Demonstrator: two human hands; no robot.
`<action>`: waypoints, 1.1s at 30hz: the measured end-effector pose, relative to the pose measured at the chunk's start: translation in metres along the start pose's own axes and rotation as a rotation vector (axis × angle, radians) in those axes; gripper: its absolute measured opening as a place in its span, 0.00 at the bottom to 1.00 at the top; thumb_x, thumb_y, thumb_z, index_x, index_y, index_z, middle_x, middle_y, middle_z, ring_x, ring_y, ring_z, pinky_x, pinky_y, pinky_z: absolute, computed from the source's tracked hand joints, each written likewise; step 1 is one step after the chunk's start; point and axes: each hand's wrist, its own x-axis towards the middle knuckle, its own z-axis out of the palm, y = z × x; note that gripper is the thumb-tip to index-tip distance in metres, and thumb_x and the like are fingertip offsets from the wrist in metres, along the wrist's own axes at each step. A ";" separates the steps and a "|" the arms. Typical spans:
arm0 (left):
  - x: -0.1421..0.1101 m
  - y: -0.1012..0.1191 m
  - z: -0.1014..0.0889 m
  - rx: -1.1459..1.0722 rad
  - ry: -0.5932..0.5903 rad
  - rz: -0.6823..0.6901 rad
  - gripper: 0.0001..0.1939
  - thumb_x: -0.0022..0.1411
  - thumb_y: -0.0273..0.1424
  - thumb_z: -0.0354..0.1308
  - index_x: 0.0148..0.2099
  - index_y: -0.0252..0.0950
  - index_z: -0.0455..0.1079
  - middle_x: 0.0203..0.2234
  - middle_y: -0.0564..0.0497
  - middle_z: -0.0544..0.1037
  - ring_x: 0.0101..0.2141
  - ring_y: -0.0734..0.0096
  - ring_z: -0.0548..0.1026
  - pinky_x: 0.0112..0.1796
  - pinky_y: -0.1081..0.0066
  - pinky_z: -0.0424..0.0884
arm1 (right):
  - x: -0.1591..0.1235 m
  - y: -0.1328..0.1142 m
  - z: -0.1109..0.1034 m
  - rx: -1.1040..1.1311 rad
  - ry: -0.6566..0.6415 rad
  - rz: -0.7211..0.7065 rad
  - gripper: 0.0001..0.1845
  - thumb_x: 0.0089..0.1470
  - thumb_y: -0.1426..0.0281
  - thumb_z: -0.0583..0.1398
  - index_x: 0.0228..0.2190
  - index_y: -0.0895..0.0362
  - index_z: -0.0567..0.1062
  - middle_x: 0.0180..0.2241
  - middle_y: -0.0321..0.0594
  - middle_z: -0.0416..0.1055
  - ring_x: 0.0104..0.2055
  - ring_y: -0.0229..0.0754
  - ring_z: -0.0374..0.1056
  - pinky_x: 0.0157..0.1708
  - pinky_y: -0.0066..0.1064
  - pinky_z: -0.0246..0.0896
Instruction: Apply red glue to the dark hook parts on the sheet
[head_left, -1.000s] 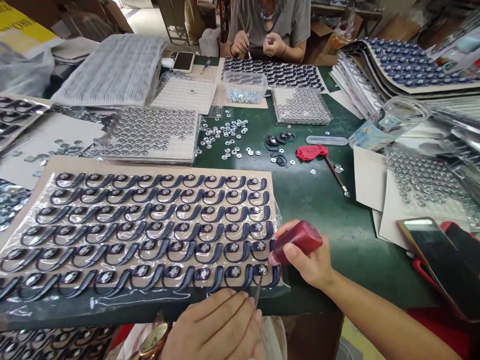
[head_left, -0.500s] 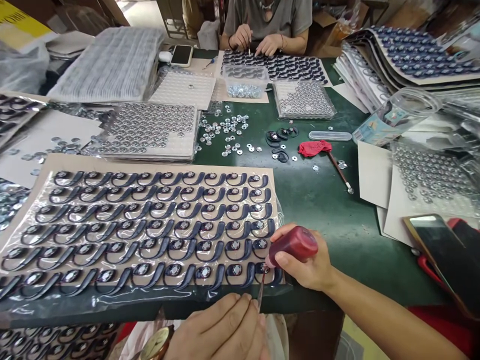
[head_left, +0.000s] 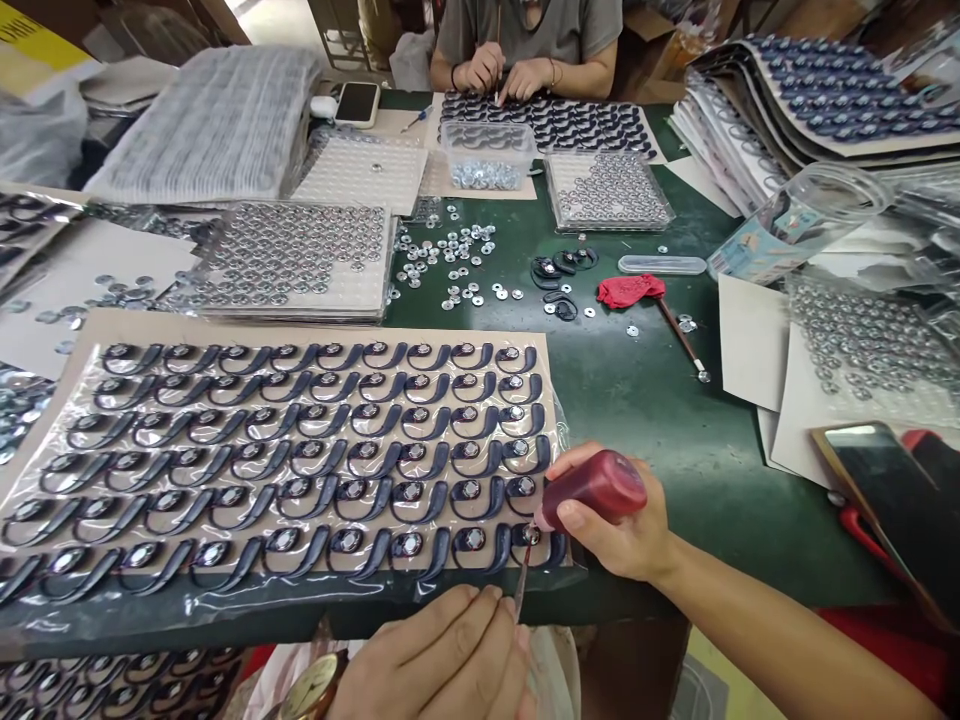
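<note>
My right hand [head_left: 619, 530] is closed round a small dark-red bottle [head_left: 595, 487], its nozzle down on the last dark hook-shaped piece [head_left: 529, 537] at the right end of the front row. My left hand [head_left: 442, 660], wearing a wristwatch, pinches a thin stick [head_left: 520, 578] whose tip points up at that same piece. The piece lies on a cardboard sheet [head_left: 75, 350] under clear film, filled with several rows of like pieces, each with a silver disc at its head.
Loose silver washers [head_left: 457, 265] lie scattered on the green table [head_left: 652, 420]. Trays of discs [head_left: 300, 255], a clear tub [head_left: 487, 155], a red-wrapped tool [head_left: 645, 300], a phone [head_left: 885, 510] and stacked sheets [head_left: 810, 120] surround it. A person [head_left: 517, 50] works across the table.
The view has tilted slightly; my hands stay at the same front-right piece, with the bottle nozzle and stick tip barely shifted. The person opposite lowered both hands to their sheet.
</note>
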 end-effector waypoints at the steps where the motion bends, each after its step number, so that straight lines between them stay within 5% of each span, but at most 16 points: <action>1: 0.001 0.000 -0.001 0.000 -0.001 0.000 0.05 0.61 0.25 0.57 0.37 0.33 0.74 0.32 0.52 0.81 0.35 0.76 0.80 0.45 0.77 0.76 | 0.000 0.000 0.000 -0.006 -0.005 -0.018 0.08 0.50 0.67 0.64 0.33 0.56 0.73 0.25 0.41 0.75 0.21 0.41 0.71 0.21 0.31 0.66; 14: -0.001 -0.001 -0.001 -0.006 -0.012 0.020 0.10 0.65 0.24 0.51 0.38 0.32 0.74 0.33 0.52 0.81 0.34 0.74 0.80 0.42 0.76 0.78 | 0.003 -0.003 0.000 0.041 -0.071 -0.044 0.08 0.50 0.68 0.64 0.34 0.56 0.73 0.22 0.39 0.75 0.19 0.40 0.71 0.18 0.29 0.67; 33: 0.003 -0.002 -0.004 -0.022 -0.028 0.005 0.09 0.66 0.25 0.52 0.37 0.33 0.74 0.33 0.53 0.81 0.35 0.75 0.80 0.44 0.76 0.76 | -0.001 0.001 -0.002 0.007 -0.008 0.102 0.03 0.54 0.71 0.62 0.29 0.56 0.72 0.22 0.36 0.75 0.22 0.39 0.72 0.26 0.29 0.66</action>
